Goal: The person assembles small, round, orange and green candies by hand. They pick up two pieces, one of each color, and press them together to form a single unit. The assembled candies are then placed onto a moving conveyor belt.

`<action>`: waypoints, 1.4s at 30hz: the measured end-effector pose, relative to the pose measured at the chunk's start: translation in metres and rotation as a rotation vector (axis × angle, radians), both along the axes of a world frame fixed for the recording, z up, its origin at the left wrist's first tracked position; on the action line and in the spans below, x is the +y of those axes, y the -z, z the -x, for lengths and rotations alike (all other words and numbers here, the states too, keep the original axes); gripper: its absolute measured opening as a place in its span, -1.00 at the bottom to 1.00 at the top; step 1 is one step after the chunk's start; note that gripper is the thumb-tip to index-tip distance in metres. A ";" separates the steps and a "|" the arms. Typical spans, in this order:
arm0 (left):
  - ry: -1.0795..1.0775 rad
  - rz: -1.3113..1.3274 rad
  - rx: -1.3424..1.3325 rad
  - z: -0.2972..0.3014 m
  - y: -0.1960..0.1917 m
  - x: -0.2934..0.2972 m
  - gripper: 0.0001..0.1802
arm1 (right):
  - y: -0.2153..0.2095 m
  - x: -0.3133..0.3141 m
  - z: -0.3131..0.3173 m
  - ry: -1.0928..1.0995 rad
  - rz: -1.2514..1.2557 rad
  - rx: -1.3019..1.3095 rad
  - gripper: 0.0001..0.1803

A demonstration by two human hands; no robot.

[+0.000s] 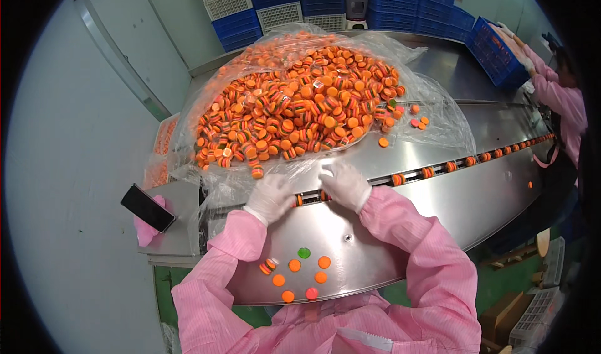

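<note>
My left hand (pixel 270 198), in a white glove, is over the near side of the conveyor slot, fingers curled beside a layered round candy (pixel 298 200). My right hand (pixel 345 186), also gloved, bends its fingers down over the slot just right of it, close to another layered candy (pixel 324 195). Whatever either hand pinches is hidden. Beyond both hands lies a big heap of orange, red and green layered candies (pixel 300 103) on a clear plastic sheet (pixel 438 109). A spaced row of these candies stands on edge in the conveyor slot (pixel 410 177) leading off to the right.
Loose orange, green and pink discs (pixel 295 265) lie on the steel table (pixel 369 254) near my body. A phone (pixel 148 208) rests on pink cloth at left. At right, a co-worker in pink (pixel 563 103) holds a blue crate (pixel 498 53). Stacked crates (pixel 275 6) line the back.
</note>
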State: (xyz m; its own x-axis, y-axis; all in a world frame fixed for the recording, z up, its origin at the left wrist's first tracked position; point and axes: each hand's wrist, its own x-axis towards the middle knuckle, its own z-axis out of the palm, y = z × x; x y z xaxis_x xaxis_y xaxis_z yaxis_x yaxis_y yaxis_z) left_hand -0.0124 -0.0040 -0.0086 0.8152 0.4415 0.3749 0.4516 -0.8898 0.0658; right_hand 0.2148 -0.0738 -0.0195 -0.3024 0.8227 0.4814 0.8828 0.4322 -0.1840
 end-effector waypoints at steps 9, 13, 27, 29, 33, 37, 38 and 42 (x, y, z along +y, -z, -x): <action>-0.547 0.263 0.171 0.013 0.030 0.064 -0.69 | -0.001 0.116 0.013 0.300 0.207 0.006 -0.73; -0.504 0.357 0.150 0.013 0.016 0.061 -0.65 | -0.004 0.093 0.015 0.342 0.172 -0.025 -0.77; -0.244 1.074 -0.634 0.007 -0.001 0.019 -0.71 | 0.001 -0.005 0.009 -0.202 0.154 -0.058 -0.91; -0.141 0.905 -0.547 0.001 0.001 0.011 -0.70 | 0.006 0.028 0.011 -0.025 0.168 -0.040 -0.82; 0.030 0.490 -0.405 -0.009 0.006 -0.004 -0.72 | 0.009 0.079 0.017 0.030 0.058 -0.060 -0.79; 0.070 0.295 -0.084 -0.010 0.015 -0.012 -0.77 | -0.001 0.099 0.026 0.101 0.220 -0.203 -0.80; 0.102 0.245 0.011 -0.008 0.029 -0.007 -0.77 | 0.000 0.101 0.030 0.148 0.217 -0.223 -0.81; 0.201 0.167 0.163 -0.019 0.004 -0.010 -0.77 | 0.005 0.102 0.034 0.249 0.209 -0.308 -0.82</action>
State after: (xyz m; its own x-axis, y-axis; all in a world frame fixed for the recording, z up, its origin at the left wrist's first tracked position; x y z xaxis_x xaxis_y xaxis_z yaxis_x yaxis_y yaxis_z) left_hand 0.0066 -0.0144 -0.0130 0.9357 0.3101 0.1683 0.2845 -0.9453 0.1597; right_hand 0.1812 0.0284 -0.0242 -0.1860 0.9587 0.2152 0.9825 0.1810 0.0428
